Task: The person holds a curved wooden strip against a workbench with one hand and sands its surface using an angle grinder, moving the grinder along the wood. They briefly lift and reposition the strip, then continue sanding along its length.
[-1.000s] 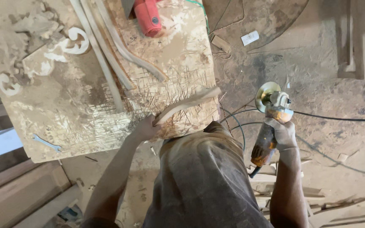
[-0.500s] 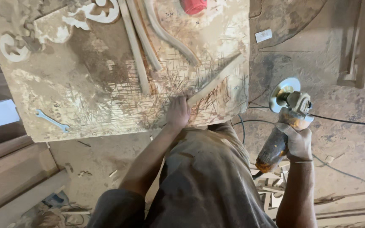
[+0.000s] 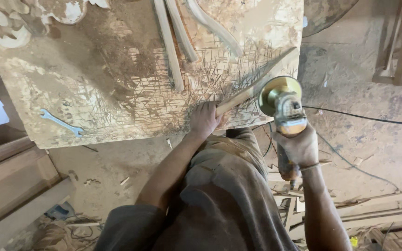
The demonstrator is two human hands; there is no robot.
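From the head camera, looking down: the left hand (image 3: 204, 120) is closed around the near end of a long wooden strip (image 3: 257, 83), which lies slanting across the near right corner of the counter (image 3: 94, 83). The right hand (image 3: 299, 148) is clamped around the body of an angle grinder (image 3: 284, 116), held just off the counter's edge, its round disc right beside the strip; whether disc and wood touch cannot be told. A black cord (image 3: 364, 118) runs from the grinder across the dusty floor (image 3: 373, 148). The counter top is scored with many cut marks and covered in sawdust. Further back lie several curved wooden strips (image 3: 173, 42), and a blue wrench (image 3: 61, 122) rests near the left edge. Wood offcuts (image 3: 294, 204) litter the floor beside the person's legs.
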